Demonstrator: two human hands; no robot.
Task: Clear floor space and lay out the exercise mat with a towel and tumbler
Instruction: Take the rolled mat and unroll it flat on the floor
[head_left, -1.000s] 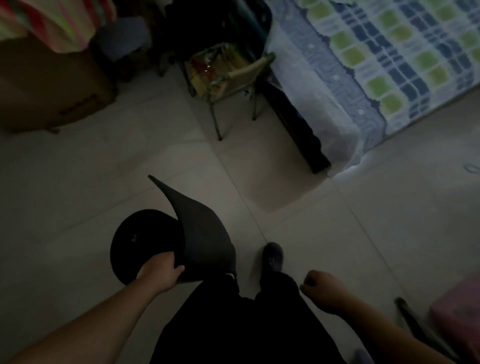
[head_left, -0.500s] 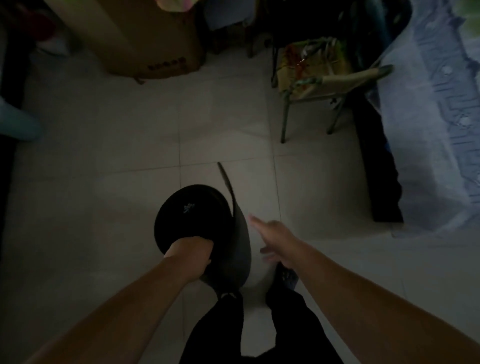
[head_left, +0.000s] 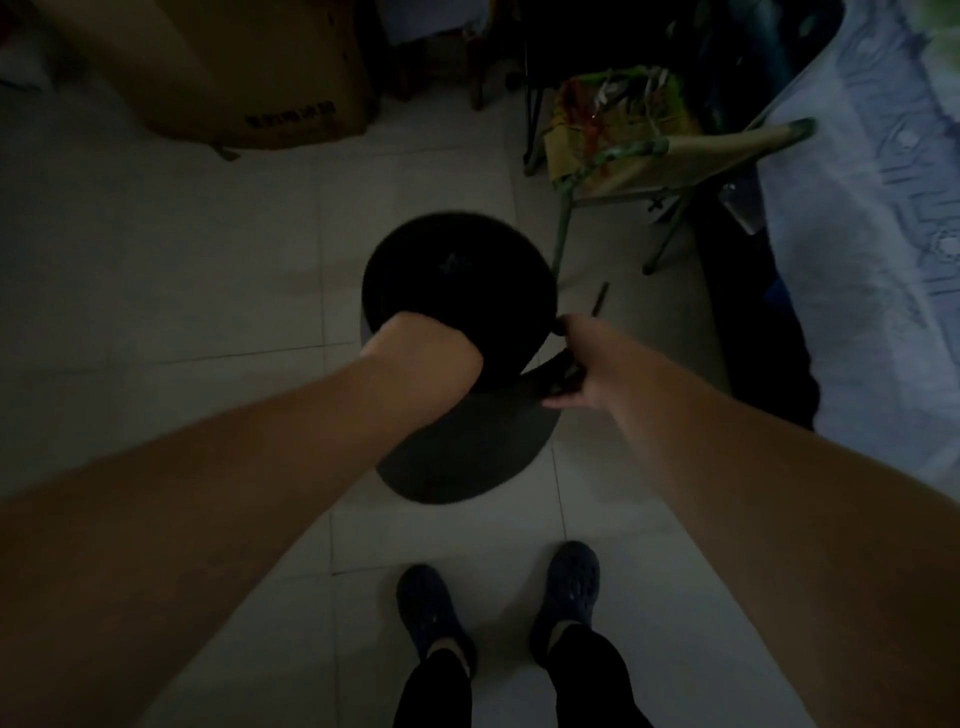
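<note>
Your left hand (head_left: 423, 353) grips the near side of the rolled black exercise mat (head_left: 457, 291), fingers curled out of sight behind it. Your right hand (head_left: 576, 364), at the roll's four o'clock, pinches the mat's loose edge. The mat hangs over pale floor tiles (head_left: 208, 291).

One rolled exercise mat (head_left: 457, 291) is counted, with its loose end hanging below the roll. Two hands are seen: one left hand (head_left: 421, 353) and one right hand (head_left: 582, 364). Two dark shoes (head_left: 428, 608) are counted on the tiled floor (head_left: 156, 260). One folding chair (head_left: 644, 150), one cardboard box (head_left: 249, 67) and one bed (head_left: 872, 208) are also counted.
</note>
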